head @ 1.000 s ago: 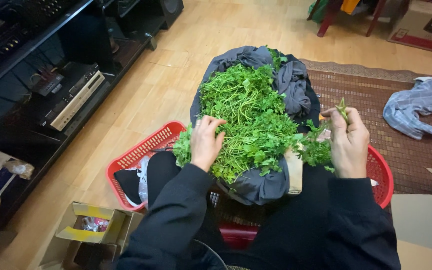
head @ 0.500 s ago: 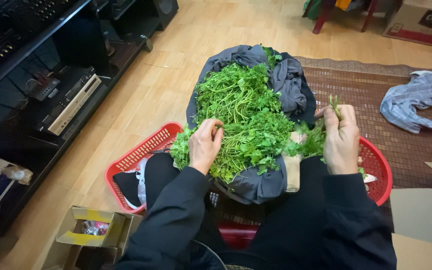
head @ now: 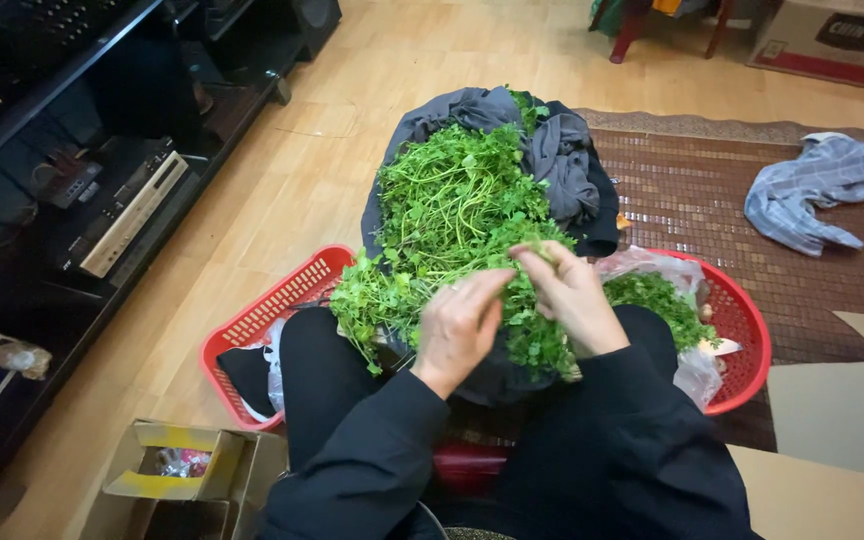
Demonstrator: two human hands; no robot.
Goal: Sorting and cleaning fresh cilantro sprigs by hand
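A big heap of green leafy herbs (head: 452, 210) lies on a dark grey cloth (head: 562, 160) spread over my lap and the floor ahead. My left hand (head: 460, 325) and my right hand (head: 570, 293) meet over the near end of the heap. Both pinch the same small sprig of herbs (head: 524, 262) between fingertips. A round red basket (head: 747, 345) at my right holds picked greens (head: 657, 300) on a clear plastic bag. A rectangular red basket (head: 267, 315) sits at my left knee.
A black media shelf with electronic devices (head: 102, 210) runs along the left. A small open cardboard box (head: 167, 475) stands at the lower left. A woven brown mat (head: 712, 200) carries a crumpled blue-grey cloth (head: 817, 185). Flat cardboard (head: 847, 415) lies at the right.
My right hand came in from over the round red basket to the middle of the heap. My left hand shifted right to meet it. The view tilted slightly.
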